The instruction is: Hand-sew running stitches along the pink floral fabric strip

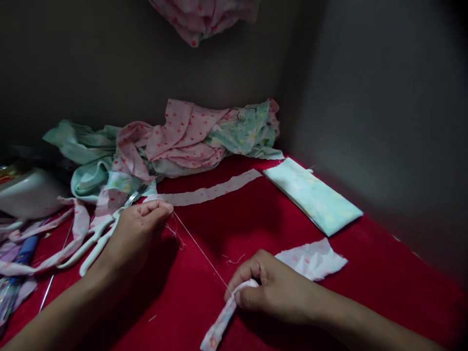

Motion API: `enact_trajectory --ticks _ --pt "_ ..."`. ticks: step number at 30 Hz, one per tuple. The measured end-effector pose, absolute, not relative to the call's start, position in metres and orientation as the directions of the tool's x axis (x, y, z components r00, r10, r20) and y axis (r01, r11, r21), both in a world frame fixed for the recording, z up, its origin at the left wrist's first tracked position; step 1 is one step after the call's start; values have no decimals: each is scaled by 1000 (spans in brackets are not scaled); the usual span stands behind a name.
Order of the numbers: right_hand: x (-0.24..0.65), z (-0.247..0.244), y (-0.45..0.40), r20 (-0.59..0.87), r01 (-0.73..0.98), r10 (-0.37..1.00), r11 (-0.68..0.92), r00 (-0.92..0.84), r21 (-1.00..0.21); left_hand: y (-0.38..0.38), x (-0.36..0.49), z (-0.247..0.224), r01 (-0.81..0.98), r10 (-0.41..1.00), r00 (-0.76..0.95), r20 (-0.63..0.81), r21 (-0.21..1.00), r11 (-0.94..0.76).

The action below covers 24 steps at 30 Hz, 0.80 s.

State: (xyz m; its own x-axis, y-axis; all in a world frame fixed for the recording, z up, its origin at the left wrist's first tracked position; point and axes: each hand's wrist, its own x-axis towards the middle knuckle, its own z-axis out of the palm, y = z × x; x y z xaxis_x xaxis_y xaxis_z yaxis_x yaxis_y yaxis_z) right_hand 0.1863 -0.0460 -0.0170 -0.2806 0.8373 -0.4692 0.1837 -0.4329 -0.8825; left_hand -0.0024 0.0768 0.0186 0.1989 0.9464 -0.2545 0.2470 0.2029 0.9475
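My left hand point(141, 226) is closed in a pinch, and a thin white thread point(199, 248) stretches from its fingertips down to my right hand. Any needle in that pinch is too small to make out. My right hand point(268, 287) grips a narrow folded fabric strip point(221, 321), pale pink with small red prints, between thumb and fingers. The strip hangs toward the near edge of the view. A loose pale fabric scrap point(314, 261) lies just behind my right hand. White-handled scissors point(104, 239) rest beside my left wrist, partly hidden by it.
Red cloth point(383, 292) covers the work surface. At the back lies a heap of pink and green fabric point(190, 131), with a flat pale strip point(212, 192) before it. Folded mint fabric point(314, 195) lies at right. A white bowl point(31, 192) and a blue pen point(27, 251) are at left.
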Motion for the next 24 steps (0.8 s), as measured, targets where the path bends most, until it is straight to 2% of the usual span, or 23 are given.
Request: enact_trajectory --ticks 7,9,12,15,17,19,24 --pt "185 -14 -46 -491 188 826 -455 -277 -870 83 -4 15 389 966 164 -197 913 120" --pt "185 -14 -46 -481 181 833 -446 -274 -876 80 -3 17 441 951 205 -231 889 121" --pt "185 -14 -46 -449 183 863 -415 -232 -891 61 3 21 518 840 389 -380 844 142" --pt "185 -14 -46 -425 168 881 -396 -208 -903 33 7 20 619 611 591 -526 782 74" --pt "184 -12 -46 -408 149 888 -383 -213 -912 20 9 15 658 500 647 -575 753 16" --pt "184 -10 -45 -406 155 891 -381 -202 -912 17 9 9 658 464 660 -591 752 22" --pt "187 -6 -43 -473 202 873 -445 -118 -872 26 8 4 656 482 647 -591 753 44"
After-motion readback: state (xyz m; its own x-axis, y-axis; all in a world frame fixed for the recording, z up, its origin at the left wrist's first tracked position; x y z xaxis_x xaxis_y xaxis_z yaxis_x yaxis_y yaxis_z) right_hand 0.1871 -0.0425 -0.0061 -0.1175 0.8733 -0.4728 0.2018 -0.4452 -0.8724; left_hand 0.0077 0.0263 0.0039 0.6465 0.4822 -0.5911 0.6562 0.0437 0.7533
